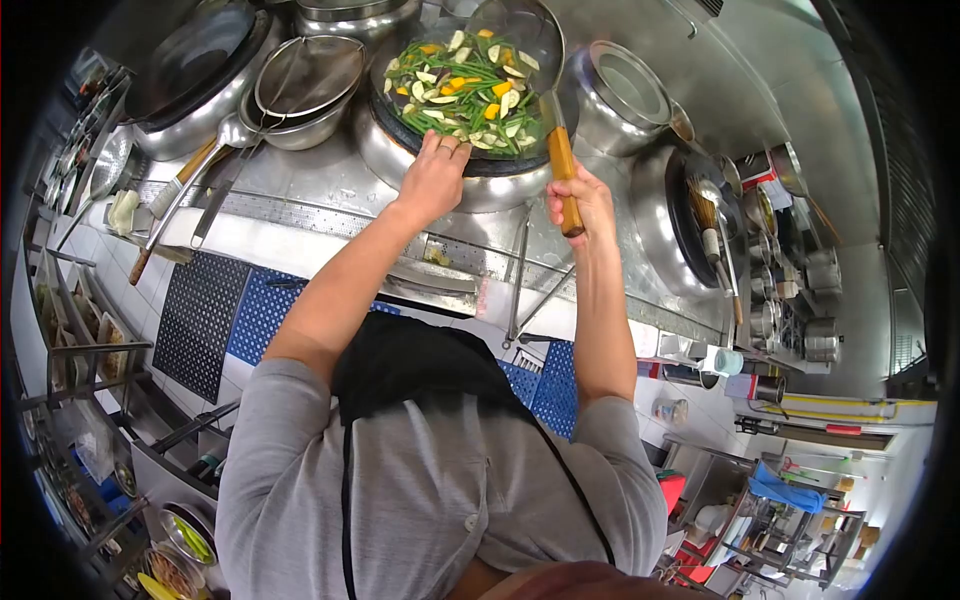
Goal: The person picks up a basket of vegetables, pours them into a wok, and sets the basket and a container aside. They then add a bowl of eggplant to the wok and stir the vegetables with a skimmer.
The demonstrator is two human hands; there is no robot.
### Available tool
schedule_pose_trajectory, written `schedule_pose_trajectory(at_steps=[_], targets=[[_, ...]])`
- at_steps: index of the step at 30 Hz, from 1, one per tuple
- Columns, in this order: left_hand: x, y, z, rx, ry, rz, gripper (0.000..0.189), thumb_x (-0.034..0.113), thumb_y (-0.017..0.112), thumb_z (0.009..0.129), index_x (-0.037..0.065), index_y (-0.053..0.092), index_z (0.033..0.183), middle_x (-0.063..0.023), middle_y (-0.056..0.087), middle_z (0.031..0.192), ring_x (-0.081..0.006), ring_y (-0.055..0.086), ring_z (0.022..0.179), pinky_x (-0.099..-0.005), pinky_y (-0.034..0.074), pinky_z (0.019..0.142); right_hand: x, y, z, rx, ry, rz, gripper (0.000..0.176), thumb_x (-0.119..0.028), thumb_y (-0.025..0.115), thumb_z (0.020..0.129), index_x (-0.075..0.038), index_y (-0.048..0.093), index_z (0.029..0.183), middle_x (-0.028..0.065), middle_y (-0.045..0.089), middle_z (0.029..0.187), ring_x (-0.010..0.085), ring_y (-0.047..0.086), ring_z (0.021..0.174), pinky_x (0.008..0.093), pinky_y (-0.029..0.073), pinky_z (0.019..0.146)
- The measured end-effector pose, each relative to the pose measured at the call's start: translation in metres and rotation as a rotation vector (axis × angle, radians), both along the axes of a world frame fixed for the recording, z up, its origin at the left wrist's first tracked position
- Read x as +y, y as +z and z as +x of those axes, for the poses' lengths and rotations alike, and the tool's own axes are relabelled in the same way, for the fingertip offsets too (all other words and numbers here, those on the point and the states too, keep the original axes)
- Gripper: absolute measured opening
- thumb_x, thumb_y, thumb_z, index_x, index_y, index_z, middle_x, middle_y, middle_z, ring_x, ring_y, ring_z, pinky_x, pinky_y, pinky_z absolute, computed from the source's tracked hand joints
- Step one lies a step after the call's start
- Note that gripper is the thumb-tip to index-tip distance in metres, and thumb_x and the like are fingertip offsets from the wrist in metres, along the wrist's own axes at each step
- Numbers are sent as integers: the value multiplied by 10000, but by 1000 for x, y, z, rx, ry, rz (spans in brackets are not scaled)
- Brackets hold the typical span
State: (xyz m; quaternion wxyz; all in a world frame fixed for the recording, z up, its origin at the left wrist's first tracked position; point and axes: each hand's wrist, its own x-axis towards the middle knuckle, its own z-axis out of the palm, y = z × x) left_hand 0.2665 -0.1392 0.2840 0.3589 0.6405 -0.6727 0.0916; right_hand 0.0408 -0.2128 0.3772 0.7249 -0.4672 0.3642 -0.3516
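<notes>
A wok (385,110) on the middle burner holds green beans, pale slices and orange pieces (460,90). My right hand (582,200) is wrapped round the wooden handle (562,165) of a large round strainer (549,50), whose bowl is over the wok's far right part. At the wok's near rim is my left hand (437,172), its fingers bent down beside the vegetables. Its fingertips are partly hidden, and I cannot make out whether they grip the rim or something else.
Left of the wok, a mesh strainer (310,75) rests on a metal bowl (305,132), with a ladle (235,131) nearby. A lidded pot (625,90) stands to the right. Beyond it, another wok (665,215) holds a bamboo brush (705,212). Shelves line the far right.
</notes>
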Motion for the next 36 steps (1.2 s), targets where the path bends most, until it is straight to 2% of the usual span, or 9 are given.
schedule_pose_trajectory(at_steps=[6,9,15,18,23,26,30,33,36], targets=[[3,-3,2,-39,2,-8,447,-45,566,780,-47,592,1227,-167,570,1188,-378,481,1152,-437,410,1051,19,16,11,82,-57,-116,689,91,582,758,-59,478,1422,49,578,679,123,522,458,260,426,368],[4,-2,3,-20,-15,-16,467,-26,571,751,-69,595,1215,-184,595,1154,-365,494,1144,-460,352,1097,26,22,16,99,-64,-151,706,89,587,759,-51,457,1438,43,581,681,119,522,458,259,426,369],[6,3,6,6,-33,-3,443,-23,568,751,-64,617,1189,-177,624,1122,-357,518,1113,-419,394,1044,33,27,22,90,-52,-203,711,86,597,755,-21,441,1440,43,592,684,111,519,456,259,426,372],[6,4,8,-15,-15,8,452,-54,548,767,-45,606,1215,-153,609,1161,-330,525,1141,-406,489,954,33,26,23,93,-48,-208,725,86,601,755,-22,428,1451,46,598,688,108,518,454,258,423,371],[7,4,8,3,-16,17,450,-50,557,761,-38,611,1207,-158,610,1174,-335,528,1148,-410,483,962,39,23,29,179,-97,-257,691,73,604,768,-39,461,1434,50,597,734,105,530,488,243,423,386],[6,5,9,14,-21,33,453,-47,562,757,-32,613,1207,-158,613,1175,-333,530,1153,-409,478,968,34,19,27,90,-86,-265,745,91,591,759,-23,396,1469,45,606,705,105,517,453,258,416,368],[6,7,9,7,-22,50,453,-42,565,754,-27,616,1204,-158,619,1174,-331,533,1156,-405,474,971,39,22,28,86,-101,-271,740,90,595,755,-21,408,1462,48,608,718,106,518,454,258,422,370],[4,3,9,17,-30,-31,393,-10,555,765,-25,642,1148,-162,646,1084,-349,548,1079,-400,471,959,39,20,27,40,-91,-246,721,88,599,755,-24,432,1447,51,606,719,107,522,459,256,425,370],[4,5,9,4,-26,-42,360,-14,555,766,-25,639,1115,-171,646,1071,-355,557,1069,-402,477,952,45,23,27,19,-63,-186,708,81,604,759,-29,443,1440,57,604,721,110,527,467,253,427,369]])
